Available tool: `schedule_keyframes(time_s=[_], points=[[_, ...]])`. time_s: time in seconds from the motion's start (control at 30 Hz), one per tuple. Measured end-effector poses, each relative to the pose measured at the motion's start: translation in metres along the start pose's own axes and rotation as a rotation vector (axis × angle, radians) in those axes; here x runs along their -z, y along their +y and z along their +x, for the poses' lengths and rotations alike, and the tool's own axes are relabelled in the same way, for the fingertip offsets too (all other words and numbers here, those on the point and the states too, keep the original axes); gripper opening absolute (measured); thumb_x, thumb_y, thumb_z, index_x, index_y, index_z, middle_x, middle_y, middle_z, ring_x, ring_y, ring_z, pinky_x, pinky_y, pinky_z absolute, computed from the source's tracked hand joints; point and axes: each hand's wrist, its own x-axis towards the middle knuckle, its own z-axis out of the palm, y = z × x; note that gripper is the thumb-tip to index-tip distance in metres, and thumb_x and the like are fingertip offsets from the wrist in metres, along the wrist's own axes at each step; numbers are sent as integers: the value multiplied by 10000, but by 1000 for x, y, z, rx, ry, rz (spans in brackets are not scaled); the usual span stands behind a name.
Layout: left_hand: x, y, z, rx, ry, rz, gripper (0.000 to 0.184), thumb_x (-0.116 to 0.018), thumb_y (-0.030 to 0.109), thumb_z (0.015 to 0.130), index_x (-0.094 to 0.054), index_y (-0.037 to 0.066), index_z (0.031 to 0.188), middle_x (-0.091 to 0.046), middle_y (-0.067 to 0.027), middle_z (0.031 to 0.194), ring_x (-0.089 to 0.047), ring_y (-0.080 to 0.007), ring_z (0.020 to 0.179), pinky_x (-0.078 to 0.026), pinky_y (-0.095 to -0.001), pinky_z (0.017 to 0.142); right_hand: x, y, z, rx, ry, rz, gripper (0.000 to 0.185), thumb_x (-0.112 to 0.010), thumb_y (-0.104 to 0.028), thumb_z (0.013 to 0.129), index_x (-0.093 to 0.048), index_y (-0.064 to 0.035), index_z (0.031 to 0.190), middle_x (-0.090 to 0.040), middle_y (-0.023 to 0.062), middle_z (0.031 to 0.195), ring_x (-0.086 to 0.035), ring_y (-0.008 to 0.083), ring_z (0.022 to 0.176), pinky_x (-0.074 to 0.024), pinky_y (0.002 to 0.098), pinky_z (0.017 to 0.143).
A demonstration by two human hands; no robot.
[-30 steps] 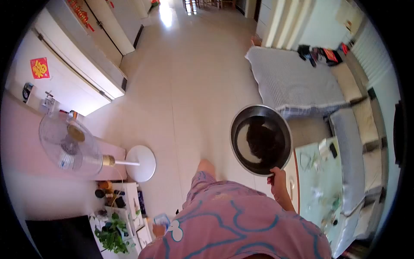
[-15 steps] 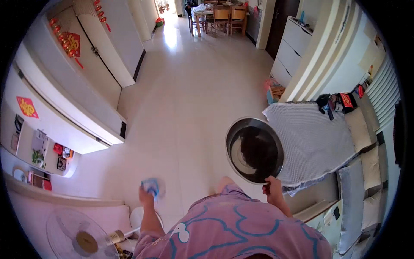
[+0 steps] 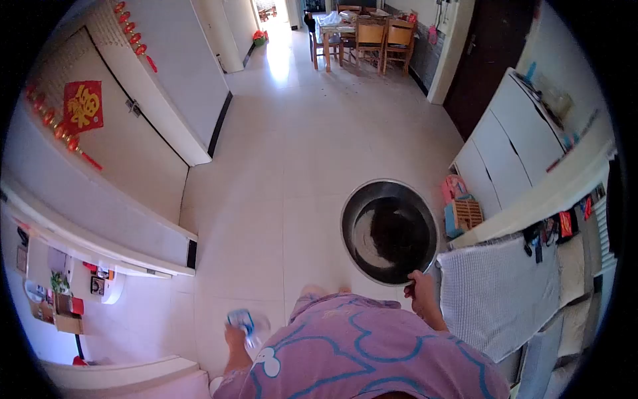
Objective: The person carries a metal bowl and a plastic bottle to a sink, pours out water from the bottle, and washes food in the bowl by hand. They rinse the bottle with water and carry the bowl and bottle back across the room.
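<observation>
My right hand [image 3: 422, 296] grips the near rim of a round metal basin [image 3: 359, 256], out in front of me on the right. Dark material or dark liquid [image 3: 399, 233] shows inside the basin; I cannot tell which. Low on the left, my left hand [image 3: 234, 337] is closed on a blue-and-white item [image 3: 240, 320], blurred by motion, its kind unclear. The two hands are well apart, on either side of my pink patterned clothing [image 3: 359, 339].
A tiled floor [image 3: 266, 173] runs ahead to a dining table [image 3: 335, 28] with chairs. On the right stand a white cabinet [image 3: 502, 143], a wooden crate [image 3: 467, 214] and a seat with a grey cover [image 3: 498, 286]. Doors [image 3: 133, 126] and a wall edge [image 3: 189, 256] line the left.
The view has moved forward along the floor; the cabinet and table look nearer, and the fan has left view. The basin stays in my right hand. My left hand has shifted lower in view.
</observation>
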Motion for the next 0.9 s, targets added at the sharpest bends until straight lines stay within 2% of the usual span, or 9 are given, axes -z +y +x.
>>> schedule_keyframes(time_s=[0.1, 0.2, 0.3, 0.4, 0.5, 0.6, 0.67, 0.77, 0.9], points=[[-17, -3, -6, 223, -168, 64, 543, -611, 192, 788, -478, -39, 1262, -569, -223, 1204, -559, -377, 1103, -467, -447, 920, -68, -52, 71, -1, -20, 12, 145, -577, -146, 799, -526, -19, 750, -498, 92, 558, -538, 199, 429, -423, 324, 373], [-12, 56, 25, 439, -269, 74, 535, -611, 182, 785, -484, -33, 1259, -577, -222, 1194, -564, -380, 1097, -464, -446, 923, -142, -98, 145, 0, -43, 14, 139, -573, -144, 800, -511, -33, 743, -502, 87, 566, -537, 198, 426, -427, 323, 375], [10, 137, 107, 454, -266, 68, 528, -610, 173, 782, -489, -28, 1256, -585, -221, 1184, -568, -382, 1090, -461, -445, 927, -218, -141, 205, -15, -21, 64, 144, -575, -152, 797, -497, -47, 738, -496, 78, 559, -532, 194, 421, -426, 322, 377], [48, 239, 224, 353, -194, 36, 521, -610, 163, 779, -494, -22, 1253, -593, -220, 1174, -573, -384, 1084, -458, -444, 930, -296, -193, 265, -48, 20, 48, 134, -564, -183, 792, -514, -70, 737, -503, 77, 529, -511, 181, 414, -407, 299, 384], [98, 360, 363, 115, -7, -15, 514, -609, 154, 776, -499, -16, 1250, -601, -219, 1164, -577, -386, 1077, -455, -443, 933, -365, -244, 324, -60, 35, 34, 151, -570, -198, 792, -511, -75, 728, -509, 78, 526, -509, 179, 409, -407, 294, 383], [161, 515, 509, -290, 282, -57, 508, -609, 144, 774, -505, -10, 1246, -609, -218, 1154, -582, -389, 1070, -453, -442, 936, -429, -285, 389, -6, 55, 38, 193, -591, -207, 759, -506, -36, 783, -491, 75, 545, -524, 189, 425, -428, 326, 394], [232, 665, 566, -474, 407, -77, 469, -592, 116, 783, -511, 2, 1230, -603, -231, 1151, -576, -399, 1068, -453, -463, 914, -466, -309, 440, -8, 57, 26, 191, -591, -204, 757, -507, -32, 773, -489, 75, 545, -522, 189, 422, -429, 324, 392], [296, 831, 638, -526, 401, -178, 405, -566, 142, 825, -524, 34, 1213, -583, -241, 1169, -569, -410, 1061, -455, -479, 892, -537, -352, 517, 19, 71, 46, 188, -593, -190, 749, -517, -19, 754, -495, 82, 548, -526, 192, 419, -432, 321, 379], [315, 930, 724, -582, 332, -40, 434, -547, 212, 850, -519, 19, 1237, -580, -249, 1144, -568, -419, 1041, -452, -492, 887, -627, -426, 610, 82, 62, -1, 119, -561, -151, 760, -535, -41, 722, -507, 55, 547, -511, 161, 404, -401, 287, 361]])
